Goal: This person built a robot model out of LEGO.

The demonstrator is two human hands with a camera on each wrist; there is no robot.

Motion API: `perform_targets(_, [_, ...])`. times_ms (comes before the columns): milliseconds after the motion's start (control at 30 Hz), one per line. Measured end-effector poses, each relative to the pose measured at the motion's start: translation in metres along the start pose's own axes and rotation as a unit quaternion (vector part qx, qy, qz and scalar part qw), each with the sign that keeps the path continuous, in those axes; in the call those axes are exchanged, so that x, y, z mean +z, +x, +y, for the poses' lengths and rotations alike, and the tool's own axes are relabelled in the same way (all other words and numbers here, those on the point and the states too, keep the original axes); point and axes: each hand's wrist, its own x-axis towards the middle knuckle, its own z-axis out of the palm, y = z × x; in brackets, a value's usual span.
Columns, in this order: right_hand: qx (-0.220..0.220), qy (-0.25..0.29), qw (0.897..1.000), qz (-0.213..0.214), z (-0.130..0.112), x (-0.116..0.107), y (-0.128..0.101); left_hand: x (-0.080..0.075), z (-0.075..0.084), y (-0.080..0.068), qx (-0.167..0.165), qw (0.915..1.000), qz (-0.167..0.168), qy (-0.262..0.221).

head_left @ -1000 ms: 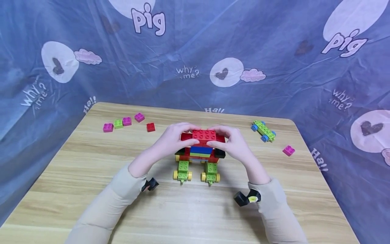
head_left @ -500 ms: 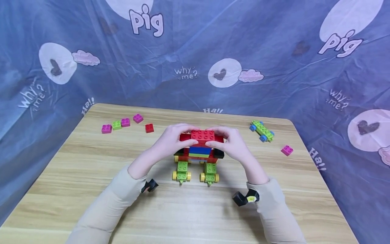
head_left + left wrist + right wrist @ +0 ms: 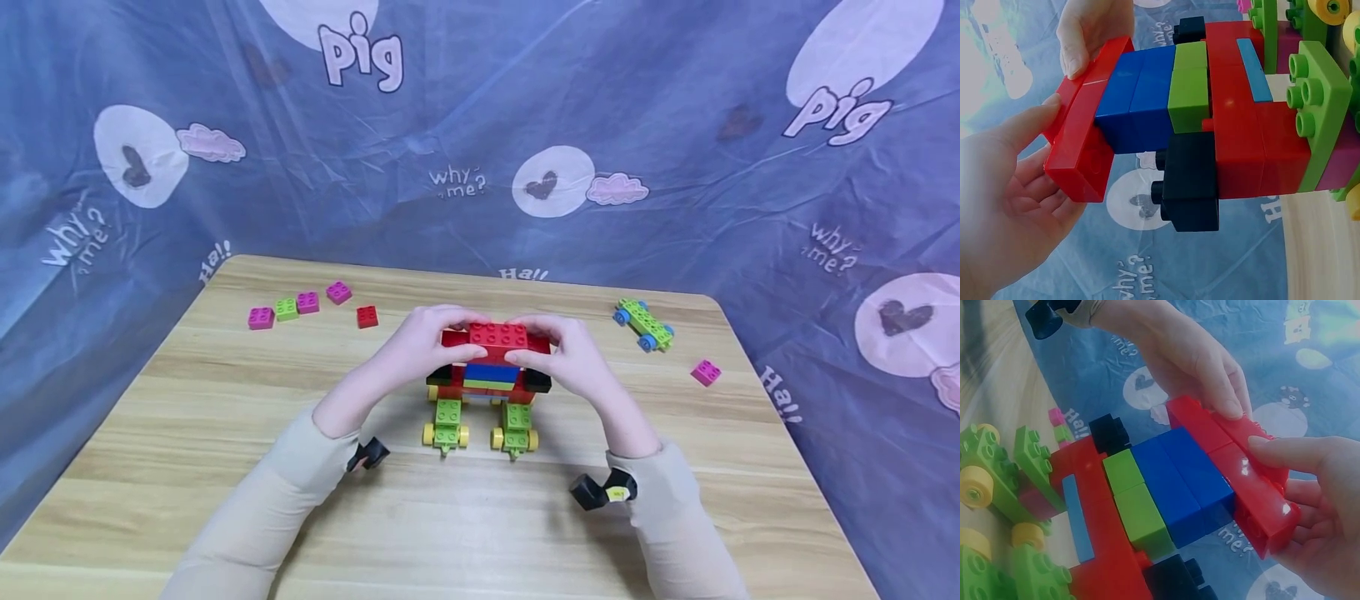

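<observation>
A brick vehicle stands mid-table, with green wheeled bases [image 3: 447,412] on yellow wheels below. Above them come red bricks [image 3: 1241,131], black bricks [image 3: 1191,181], lime bricks [image 3: 1141,515], blue bricks [image 3: 489,372] and a wide red layer. On the very top sits a red brick [image 3: 498,336] with studs. My left hand [image 3: 427,342] pinches its left end, thumb on the near face and fingers behind. At the right end my right hand [image 3: 562,350] grips the same red brick in like manner. Both sets of fingers are partly hidden behind the bricks in the head view.
At the back left lie pink bricks [image 3: 261,317], a lime brick [image 3: 287,309] and a small red brick [image 3: 367,317]. A lime car base [image 3: 645,323] with blue wheels and another pink brick [image 3: 706,372] lie at the right. Blue printed cloth [image 3: 480,233] surrounds the table's back.
The head view has shifted slightly. Both hands stay on the top red brick, and the build shows no clear change.
</observation>
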Motion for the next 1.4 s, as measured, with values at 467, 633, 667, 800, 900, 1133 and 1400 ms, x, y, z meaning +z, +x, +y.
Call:
perform_targets(467, [0.015, -0.008, 1.0, -0.014, -0.007, -0.0026, 0.0011, -0.0006, -0.0017, 0.0002, -0.023, 0.9996, -0.014, -0.011])
perform_targets(633, [0.011, -0.006, 1.0, -0.011, -0.0049, -0.0008, 0.001, -0.0004, -0.0025, -0.0002, -0.027, 0.9994, -0.015, -0.015])
perform_targets(667, [0.011, -0.006, 1.0, -0.011, -0.0044, -0.0005, 0.001, -0.0003, -0.0027, -0.0003, -0.027, 0.9994, -0.014, -0.015])
perform_targets(800, [0.014, -0.001, 1.0, -0.008, -0.0029, 0.0003, 0.0005, 0.0004, -0.0029, -0.0008, -0.029, 0.9994, -0.013, -0.015])
perform_targets(900, [0.018, 0.005, 1.0, -0.005, -0.0025, 0.0008, 0.0, 0.0008, -0.0024, -0.0009, -0.029, 0.9994, -0.013, -0.016])
perform_targets(1133, [0.022, 0.005, 1.0, 0.003, -0.0023, 0.0019, -0.0012, 0.0017, -0.0015, -0.0012, -0.032, 0.9993, -0.008, -0.018])
perform_targets(1400, [0.025, 0.003, 1.0, 0.003, 0.0014, 0.0022, -0.0004, 0.0013, -0.0002, -0.0016, -0.037, 0.9991, -0.008, -0.018])
